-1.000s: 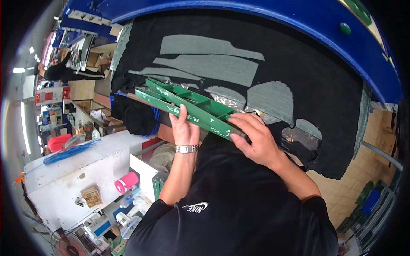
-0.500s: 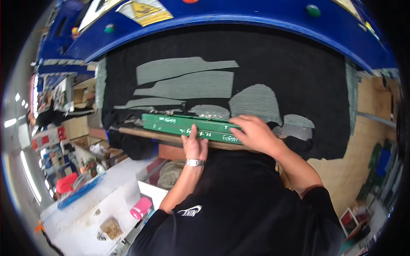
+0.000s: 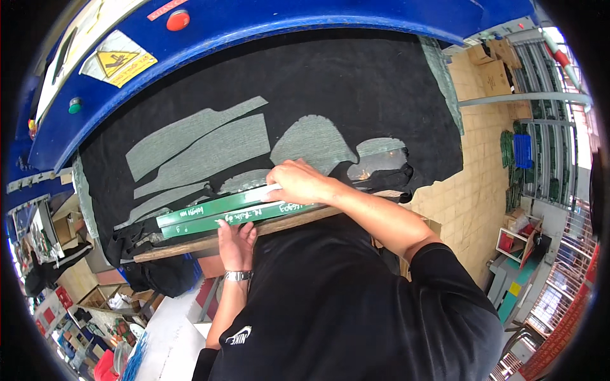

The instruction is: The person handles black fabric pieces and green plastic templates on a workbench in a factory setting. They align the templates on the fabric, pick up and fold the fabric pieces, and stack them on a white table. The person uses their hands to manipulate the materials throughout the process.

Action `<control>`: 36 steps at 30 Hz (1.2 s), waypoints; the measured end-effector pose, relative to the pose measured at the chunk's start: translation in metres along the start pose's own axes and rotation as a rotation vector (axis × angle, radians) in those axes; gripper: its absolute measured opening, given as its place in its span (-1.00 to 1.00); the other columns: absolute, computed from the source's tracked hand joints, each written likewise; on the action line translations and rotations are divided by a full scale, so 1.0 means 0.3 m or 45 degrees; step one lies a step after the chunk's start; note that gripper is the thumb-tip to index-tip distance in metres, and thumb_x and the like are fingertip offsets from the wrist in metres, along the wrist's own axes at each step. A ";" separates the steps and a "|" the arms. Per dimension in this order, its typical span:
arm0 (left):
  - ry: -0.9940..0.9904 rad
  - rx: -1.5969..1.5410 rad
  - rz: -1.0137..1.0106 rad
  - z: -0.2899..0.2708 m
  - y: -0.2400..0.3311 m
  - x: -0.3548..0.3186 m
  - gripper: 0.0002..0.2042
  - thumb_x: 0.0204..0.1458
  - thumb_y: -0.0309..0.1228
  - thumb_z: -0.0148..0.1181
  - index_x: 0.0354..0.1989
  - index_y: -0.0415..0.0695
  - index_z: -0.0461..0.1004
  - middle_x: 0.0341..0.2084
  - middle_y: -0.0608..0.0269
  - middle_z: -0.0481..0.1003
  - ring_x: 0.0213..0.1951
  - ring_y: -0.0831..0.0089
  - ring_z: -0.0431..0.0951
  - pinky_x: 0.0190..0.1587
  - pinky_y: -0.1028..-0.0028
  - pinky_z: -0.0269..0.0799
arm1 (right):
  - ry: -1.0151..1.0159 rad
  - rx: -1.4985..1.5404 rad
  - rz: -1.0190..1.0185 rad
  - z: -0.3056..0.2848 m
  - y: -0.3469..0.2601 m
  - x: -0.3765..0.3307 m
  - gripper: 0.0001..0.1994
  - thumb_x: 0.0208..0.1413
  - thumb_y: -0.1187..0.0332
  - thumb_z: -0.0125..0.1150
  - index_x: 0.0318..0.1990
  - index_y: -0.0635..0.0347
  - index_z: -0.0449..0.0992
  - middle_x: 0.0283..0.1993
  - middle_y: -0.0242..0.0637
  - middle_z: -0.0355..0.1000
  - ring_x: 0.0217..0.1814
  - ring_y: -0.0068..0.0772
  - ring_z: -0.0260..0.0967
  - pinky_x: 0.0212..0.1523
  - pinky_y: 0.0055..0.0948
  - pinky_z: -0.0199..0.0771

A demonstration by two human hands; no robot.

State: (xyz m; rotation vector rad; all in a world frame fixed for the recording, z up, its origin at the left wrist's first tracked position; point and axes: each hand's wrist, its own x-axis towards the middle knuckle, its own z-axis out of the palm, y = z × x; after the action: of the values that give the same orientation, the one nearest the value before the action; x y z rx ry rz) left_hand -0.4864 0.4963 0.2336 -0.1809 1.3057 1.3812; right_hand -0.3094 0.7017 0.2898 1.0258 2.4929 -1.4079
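A long green cutting die (image 3: pixel 197 222), two parallel bands with white handwriting, lies along the near edge of a black sheet of material (image 3: pixel 381 82). My left hand (image 3: pixel 237 246), with a metal-band watch at its wrist, holds the die's near side, thumb up against the lower band. Reaching over from the right, my right hand (image 3: pixel 297 182) closes its fingers on the upper band near the right end; its fingertips are partly hidden. Beyond the die, grey-green cutouts (image 3: pixel 213 152) show through the sheet, among them long curved shapes and a rounded one (image 3: pixel 311 143).
A blue machine beam (image 3: pixel 254 30) with a red button (image 3: pixel 178 20), a green button (image 3: pixel 75 105) and a yellow warning label (image 3: pixel 119 60) spans the far side. A wooden edge (image 3: pixel 190 249) runs along the near side. Shelving (image 3: pixel 543 82) and cardboard boxes (image 3: pixel 494 77) stand at right.
The view has swung to the right, so sheet and die sit further left and more slanted. My right hand is now over the upper band; both hands stay on the die.
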 end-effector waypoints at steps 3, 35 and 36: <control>0.027 0.054 0.065 -0.014 -0.009 0.009 -0.55 0.28 0.05 0.07 0.14 0.00 0.31 -0.04 0.20 0.46 -0.15 0.31 0.57 -0.12 0.30 0.53 | 0.085 -0.051 -0.068 -0.058 -0.008 -0.049 -0.63 0.07 0.08 0.35 -0.29 0.30 0.63 -0.31 -0.03 0.57 -0.09 0.04 0.52 0.04 0.00 0.41; 0.055 1.980 1.217 0.704 0.038 0.417 -0.38 -0.08 -0.23 0.51 0.20 -0.09 0.45 -0.16 0.07 0.52 -0.15 0.19 0.58 -0.08 0.30 0.55 | 1.190 -0.748 -0.106 -0.614 1.059 -0.586 -0.47 -0.12 0.18 0.55 0.05 0.08 0.54 0.26 -0.23 0.32 0.40 -0.10 0.19 0.33 -0.04 0.16; 0.117 2.049 1.219 0.720 0.039 0.432 -0.40 -0.12 -0.24 0.53 0.16 -0.05 0.49 -0.25 0.15 0.49 -0.22 0.24 0.56 -0.13 0.32 0.54 | 1.222 -0.720 -0.003 -0.617 1.066 -0.606 -0.39 -0.12 0.17 0.55 0.13 0.08 0.51 0.32 -0.18 0.27 0.43 -0.04 0.15 0.35 -0.01 0.14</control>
State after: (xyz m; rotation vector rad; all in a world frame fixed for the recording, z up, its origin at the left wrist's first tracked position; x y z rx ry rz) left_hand -0.4171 0.7386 0.2238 1.6276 2.3047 0.5753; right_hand 0.0639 0.8668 0.2350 1.8020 3.1468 -0.0728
